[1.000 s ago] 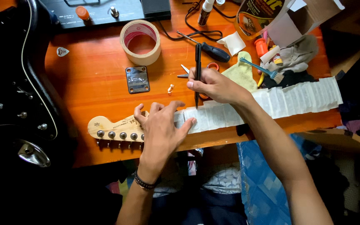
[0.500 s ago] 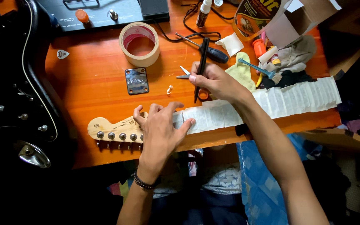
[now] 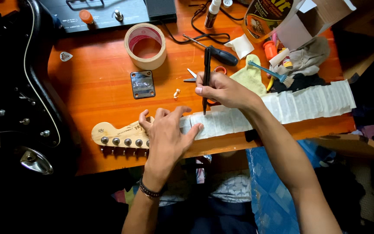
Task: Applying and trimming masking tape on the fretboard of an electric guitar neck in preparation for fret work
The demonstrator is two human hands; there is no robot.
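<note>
— On the orange table (image 3: 100,91): guitar neck (image 3: 221,119), lying flat along the near edge, fretboard wrapped in pale masking tape (image 3: 308,102), headstock (image 3: 117,134) bare at the left end.

— And the hands?

— Left hand (image 3: 167,134) spread flat over the neck just past the headstock, fingers splayed, pinning rather than gripping. Right hand (image 3: 226,89) closed around a slim black tool (image 3: 206,78), tip down on the taped part.

— Handling?

— Probably stiff and fairly light for its length, apt to roll or slide on the smooth top; tuners (image 3: 124,142) and frets likely the delicate parts. Best held by pressing down near the headstock end, as now. Tape soft, easily torn.

— Different from a second ago?

— Little. Tool then leaning slightly, now more upright with its tip lower on the tape. Left hand unmoved. Tape roll (image 3: 145,45), metal plate (image 3: 142,84), scissors (image 3: 204,74) and screwdriver (image 3: 215,51) all where they were.
</note>
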